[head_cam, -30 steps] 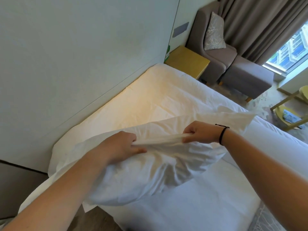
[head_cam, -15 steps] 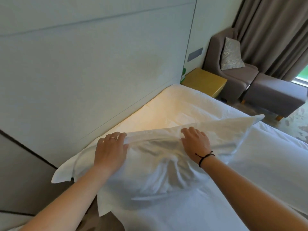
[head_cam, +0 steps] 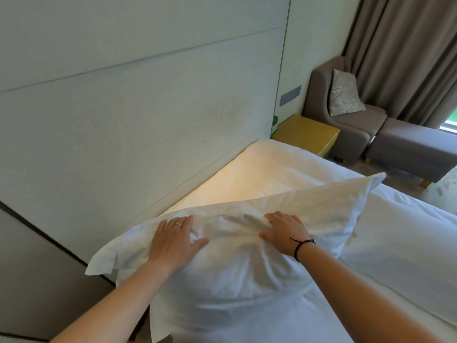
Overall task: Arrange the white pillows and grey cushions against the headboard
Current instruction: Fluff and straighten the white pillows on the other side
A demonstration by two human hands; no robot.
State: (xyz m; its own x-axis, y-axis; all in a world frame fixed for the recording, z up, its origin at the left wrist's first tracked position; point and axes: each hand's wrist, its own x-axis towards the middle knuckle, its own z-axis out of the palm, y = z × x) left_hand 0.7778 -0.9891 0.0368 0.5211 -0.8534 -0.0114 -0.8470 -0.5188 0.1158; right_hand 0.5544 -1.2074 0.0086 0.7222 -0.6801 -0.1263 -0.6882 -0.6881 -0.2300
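A white pillow point(head_cam: 235, 268) lies on the near end of the bed point(head_cam: 408, 243), its long flap edge close to the pale headboard panel point(head_cam: 123, 132). My left hand point(head_cam: 174, 240) rests flat on the pillow's left part, fingers spread, a ring on one finger. My right hand point(head_cam: 284, 230) presses flat on the pillow's upper right part, with a black band at the wrist. A grey patterned cushion point(head_cam: 345, 94) leans upright in the armchair at the far right.
A yellow bedside table point(head_cam: 306, 133) stands beyond the bed's far corner. A grey armchair point(head_cam: 356, 125) and footstool point(head_cam: 410, 147) sit by the brown curtains point(head_cam: 408, 53). A darker wall panel point(head_cam: 37, 280) lies at lower left.
A second ago both hands pinched the pillow's edge and held it up. They have since set it down near the headboard and now lie flat on it.
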